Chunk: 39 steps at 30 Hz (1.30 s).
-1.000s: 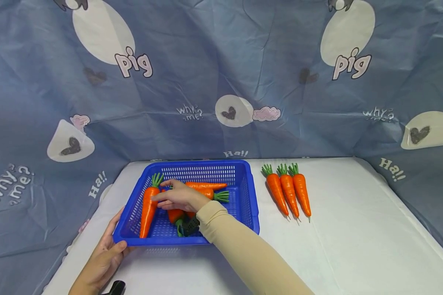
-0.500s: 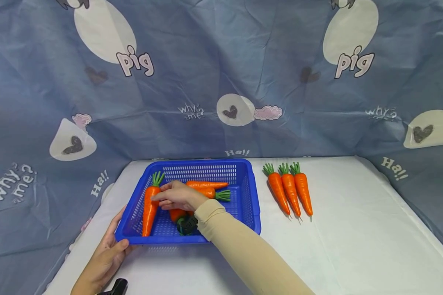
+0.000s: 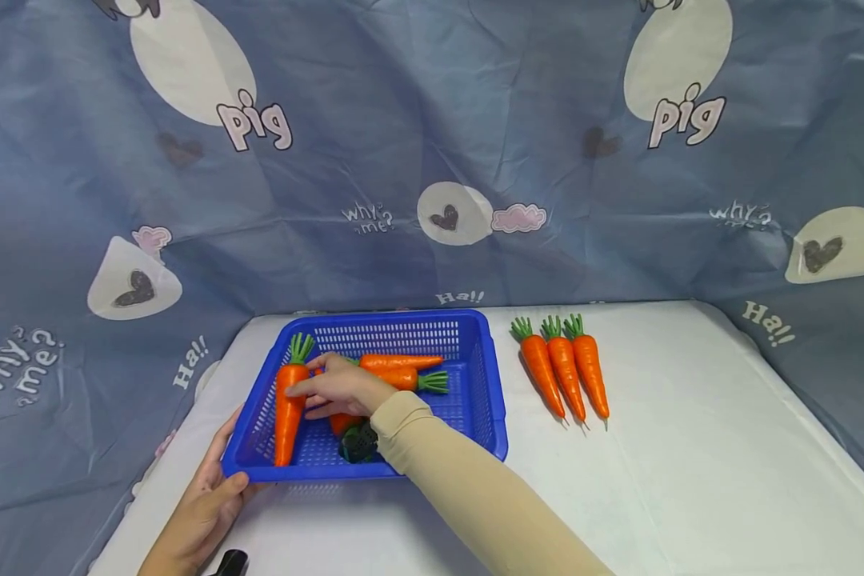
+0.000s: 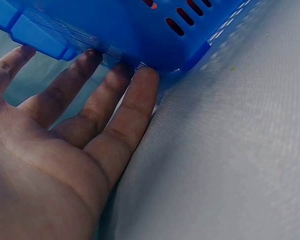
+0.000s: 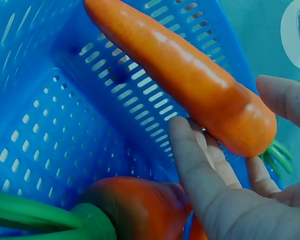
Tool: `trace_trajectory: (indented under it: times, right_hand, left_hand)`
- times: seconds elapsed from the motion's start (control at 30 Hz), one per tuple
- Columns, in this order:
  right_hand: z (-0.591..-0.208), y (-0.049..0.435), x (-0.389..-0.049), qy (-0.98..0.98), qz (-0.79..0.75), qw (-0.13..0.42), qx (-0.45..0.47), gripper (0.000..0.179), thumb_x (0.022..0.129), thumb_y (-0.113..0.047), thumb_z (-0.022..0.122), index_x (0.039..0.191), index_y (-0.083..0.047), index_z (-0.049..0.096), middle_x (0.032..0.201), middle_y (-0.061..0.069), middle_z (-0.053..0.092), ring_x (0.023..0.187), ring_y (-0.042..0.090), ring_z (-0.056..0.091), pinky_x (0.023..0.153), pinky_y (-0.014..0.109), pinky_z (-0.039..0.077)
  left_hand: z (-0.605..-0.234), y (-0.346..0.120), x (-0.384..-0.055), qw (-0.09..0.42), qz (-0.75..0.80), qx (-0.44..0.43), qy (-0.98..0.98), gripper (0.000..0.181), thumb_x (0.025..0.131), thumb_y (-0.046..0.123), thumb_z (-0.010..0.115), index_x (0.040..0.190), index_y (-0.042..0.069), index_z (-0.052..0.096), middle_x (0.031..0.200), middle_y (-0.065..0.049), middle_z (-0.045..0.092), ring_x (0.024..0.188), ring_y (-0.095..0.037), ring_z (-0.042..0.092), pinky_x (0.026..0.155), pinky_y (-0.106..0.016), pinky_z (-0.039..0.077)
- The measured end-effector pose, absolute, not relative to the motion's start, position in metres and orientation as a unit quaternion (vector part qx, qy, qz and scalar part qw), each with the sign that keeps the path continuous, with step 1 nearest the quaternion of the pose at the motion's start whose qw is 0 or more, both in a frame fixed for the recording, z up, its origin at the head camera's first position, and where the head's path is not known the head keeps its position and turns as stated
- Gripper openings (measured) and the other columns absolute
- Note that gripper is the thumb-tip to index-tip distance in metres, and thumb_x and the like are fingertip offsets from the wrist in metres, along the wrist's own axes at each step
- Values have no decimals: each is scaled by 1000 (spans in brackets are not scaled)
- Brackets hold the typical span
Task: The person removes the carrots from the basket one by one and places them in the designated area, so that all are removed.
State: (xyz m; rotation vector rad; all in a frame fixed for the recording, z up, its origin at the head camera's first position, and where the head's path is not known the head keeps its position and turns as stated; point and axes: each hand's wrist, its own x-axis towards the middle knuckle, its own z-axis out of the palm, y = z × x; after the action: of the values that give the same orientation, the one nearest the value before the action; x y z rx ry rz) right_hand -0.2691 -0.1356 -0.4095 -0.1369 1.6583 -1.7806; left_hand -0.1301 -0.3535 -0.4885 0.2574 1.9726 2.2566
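Note:
An orange carrot with a green top [image 3: 288,424] lies along the left end of the blue basket [image 3: 374,472]. My right hand [image 3: 349,384] reaches in from the right, its fingers spread at the carrot's upper end. In the right wrist view, one digit stands just above this carrot [image 5: 190,85], with a small gap showing; the other fingers [image 5: 190,150] lie along its lower edge, some tips partly hidden. At the basket's front left corner is my left hand [image 3: 202,504], thumb at the rim. Its fingers [image 4: 132,110] are nearly straight, tips against the basket's outside.
More carrots [image 3: 403,362] lie crosswise in the basket, partly covered by the right hand and sleeve. On the white table to the right, three carrots [image 3: 565,368] lie side by side, green tops away from me. A blue printed cloth [image 3: 374,160] hangs behind.
The right fingers draw together half a second ago and are spread again now. The carrot's leafy end has shifted slightly left with the hand. The left hand stays at the basket corner.

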Motion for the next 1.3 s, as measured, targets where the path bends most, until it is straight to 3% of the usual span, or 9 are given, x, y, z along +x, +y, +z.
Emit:
trace_trajectory:
  times: [0.2, 0.3, 0.43, 0.7, 0.87, 1.07, 1.3]
  right_hand:
    - [-405, -139, -266, 641, -683, 346, -50, 48, 98, -8, 79, 138, -2, 53, 112, 14, 72, 105, 31, 75, 103, 54, 61]
    - [-405, -140, -265, 646, -677, 348, -55, 44, 98, -9, 79, 135, 2, 57, 113, 15, 73, 110, 33, 75, 103, 53, 60]
    - [-404, -142, -264, 649, -675, 347, -58, 34, 98, -11, 79, 124, 0, 60, 110, 15, 73, 108, 32, 75, 104, 55, 60]
    - [-404, -144, -263, 645, -683, 337, -62, 35, 97, -8, 79, 117, -7, 51, 107, 14, 69, 103, 32, 74, 105, 59, 58]
    - [-398, -139, -265, 637, -687, 340, -82, 41, 96, -6, 79, 124, -9, 50, 109, 11, 66, 92, 26, 67, 107, 60, 57]
    - [-390, -132, -265, 630, -691, 341, -95, 51, 96, -4, 78, 136, -7, 47, 113, 12, 63, 92, 25, 64, 110, 61, 54]
    - [-385, -127, -268, 610, -712, 333, -100, 48, 98, -5, 77, 134, -9, 45, 113, 13, 69, 107, 33, 73, 112, 61, 52]
  left_hand:
    - [-489, -354, -129, 65, 750, 79, 653, 74, 114, 10, 46, 172, 37, 8, 160, 18, 38, 134, -3, 62, 105, -26, 59]
    - [-490, -354, -129, 67, 751, 80, 652, 74, 115, 10, 46, 172, 37, 8, 160, 19, 38, 134, -2, 62, 105, -26, 58]
    - [-491, -355, -129, 67, 751, 82, 652, 74, 115, 9, 45, 172, 37, 7, 161, 19, 36, 136, 0, 60, 106, -25, 58]
    - [-494, -358, -129, 65, 747, 77, 657, 75, 114, 8, 46, 172, 37, 8, 161, 20, 34, 136, 2, 59, 105, -24, 58]
    - [-493, -357, -131, 68, 745, 60, 661, 74, 115, 10, 46, 171, 38, 8, 159, 19, 33, 133, 2, 60, 103, -24, 59]
    - [-492, -356, -131, 72, 748, 63, 657, 72, 115, 11, 45, 171, 39, 8, 160, 17, 35, 133, -1, 61, 104, -26, 59]
    - [-493, -357, -130, 69, 751, 70, 653, 74, 114, 10, 46, 172, 37, 9, 160, 17, 39, 133, -5, 63, 104, -27, 60]
